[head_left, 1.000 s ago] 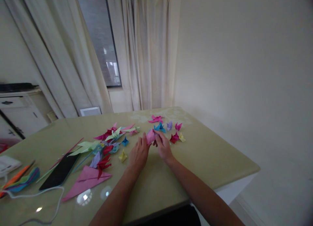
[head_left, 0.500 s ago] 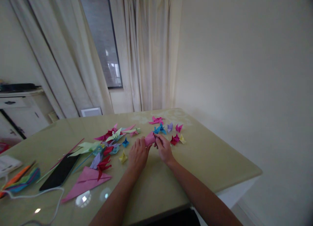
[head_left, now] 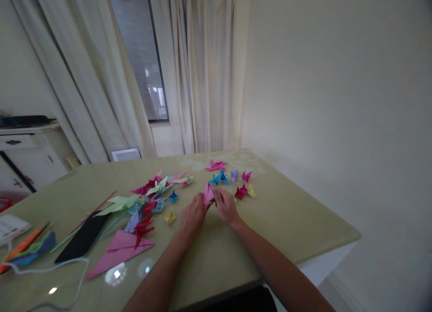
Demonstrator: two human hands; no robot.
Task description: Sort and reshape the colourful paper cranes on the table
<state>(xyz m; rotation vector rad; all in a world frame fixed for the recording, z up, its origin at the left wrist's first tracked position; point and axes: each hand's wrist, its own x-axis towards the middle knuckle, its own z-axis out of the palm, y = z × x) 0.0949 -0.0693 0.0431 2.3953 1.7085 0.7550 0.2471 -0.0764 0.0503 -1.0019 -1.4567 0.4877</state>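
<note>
On the table [head_left: 286, 222], left hand [head_left: 192, 215] and right hand [head_left: 227, 206] both pinch a pink folded paper [head_left: 207, 194]

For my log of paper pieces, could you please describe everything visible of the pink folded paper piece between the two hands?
The pink folded paper piece is small, matt and creased, rising to a point. It stands upright low over the pale green table, pinched from both sides: the left hand grips its left edge, the right hand its right edge. Finer folds are too small to tell.
</note>
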